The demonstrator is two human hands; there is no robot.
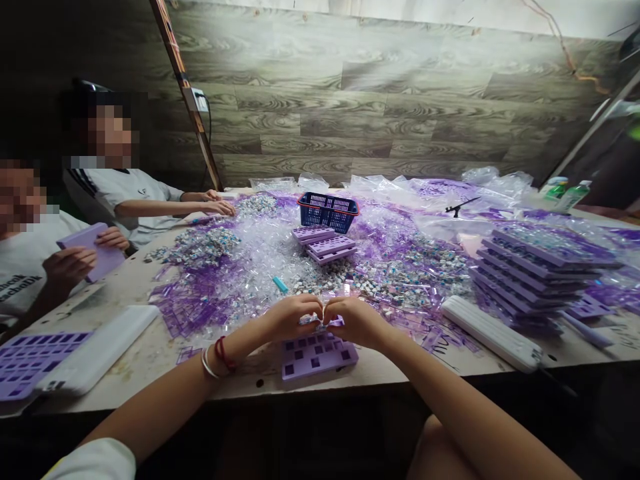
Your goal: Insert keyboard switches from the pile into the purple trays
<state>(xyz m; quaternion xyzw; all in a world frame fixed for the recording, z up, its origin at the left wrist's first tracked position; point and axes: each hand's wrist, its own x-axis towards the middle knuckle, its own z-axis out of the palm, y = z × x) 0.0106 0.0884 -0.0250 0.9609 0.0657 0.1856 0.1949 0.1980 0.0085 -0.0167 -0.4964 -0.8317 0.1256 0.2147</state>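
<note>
A purple tray with square holes [320, 358] lies flat near the table's front edge. Above its back part, my left hand [295, 317] and my right hand [355, 320] meet with their fingers bent together. Small clear and whitish pieces show at the fingertips of both hands, too small to name. Directly behind the hands spreads a heap of small white and blue parts [370, 277]. A turquoise piece [279, 285] lies beyond my left hand.
Behind the heap are stacked purple trays [333, 247] and a dark blue basket [328, 212]. A tall tray stack [535, 273] and a white bar [493, 333] stand right; another white bar [100, 350] lies left. Two people sit left, one holding a purple panel [103, 257].
</note>
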